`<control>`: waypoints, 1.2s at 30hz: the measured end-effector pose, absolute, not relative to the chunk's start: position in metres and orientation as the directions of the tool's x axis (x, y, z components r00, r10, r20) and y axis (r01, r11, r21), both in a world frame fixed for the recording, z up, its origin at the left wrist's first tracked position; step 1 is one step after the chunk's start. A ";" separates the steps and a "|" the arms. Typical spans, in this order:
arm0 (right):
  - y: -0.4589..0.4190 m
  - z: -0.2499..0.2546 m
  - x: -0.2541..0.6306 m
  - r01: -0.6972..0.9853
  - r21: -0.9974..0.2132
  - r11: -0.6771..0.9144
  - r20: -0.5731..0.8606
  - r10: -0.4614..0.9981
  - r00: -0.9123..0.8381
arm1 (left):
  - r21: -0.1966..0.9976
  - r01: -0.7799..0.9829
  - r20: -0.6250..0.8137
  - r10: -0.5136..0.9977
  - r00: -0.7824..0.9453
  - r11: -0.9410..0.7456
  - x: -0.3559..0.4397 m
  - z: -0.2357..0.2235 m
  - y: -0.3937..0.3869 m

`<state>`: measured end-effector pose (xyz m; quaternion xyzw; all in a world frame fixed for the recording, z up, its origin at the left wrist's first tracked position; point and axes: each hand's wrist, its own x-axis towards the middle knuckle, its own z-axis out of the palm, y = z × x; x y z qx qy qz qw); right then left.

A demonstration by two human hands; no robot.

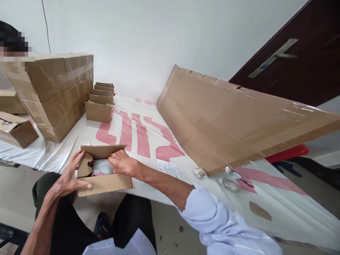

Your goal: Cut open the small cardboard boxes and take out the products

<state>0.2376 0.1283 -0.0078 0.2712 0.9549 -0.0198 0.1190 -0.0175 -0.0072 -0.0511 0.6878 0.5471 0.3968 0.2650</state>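
Left end first: there's a tall stack of taped cartons (61,95) back there, well apart from the hands, so elbow room on that side looks fine.

The left hand (65,177) is clamped on the left end of a small carton (106,185), thumb across the front panel, fingers round by the back corner. Good hold imo. I'd make it firm but not squeezy, since thin cardboard probably buckles, and the carton sits right by the near edge of the table, above the person's lap. Can't tell how much of its base is supported.

Just inside that grip is a notched side flap (84,166). I'd watch that it doesn't snag on the patterned item (102,168) lying inside the carton, with part of its top showing between the flap and the other hand.

A row of small boxes (98,111) stands behind, clear of the work. The right hand (123,162) is in at the carton's right side, fingers curled near the back panel (101,151). Can't tell if they're pinching anything. I'd go gently there and press flat rather than poke.

Further right, a printed sheet (168,168) lies under the forearm's path, so mind the sleeve. The big cardboard panel (225,120) is out of the way.
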 end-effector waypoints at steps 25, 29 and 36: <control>0.101 0.036 0.238 0.440 -0.092 0.894 -0.030 0.439 -0.898 | 0.761 0.600 0.196 0.969 0.152 -0.248 -0.014 -0.041 0.006; 0.106 0.071 0.250 0.405 -0.244 0.881 0.108 0.440 -0.891 | 0.792 0.570 0.179 0.975 0.129 -0.220 -0.013 -0.036 0.007; 0.128 0.121 0.296 0.278 -0.750 0.600 0.268 0.660 -0.702 | 0.781 0.533 0.359 0.932 0.044 -0.326 -0.006 -0.003 0.007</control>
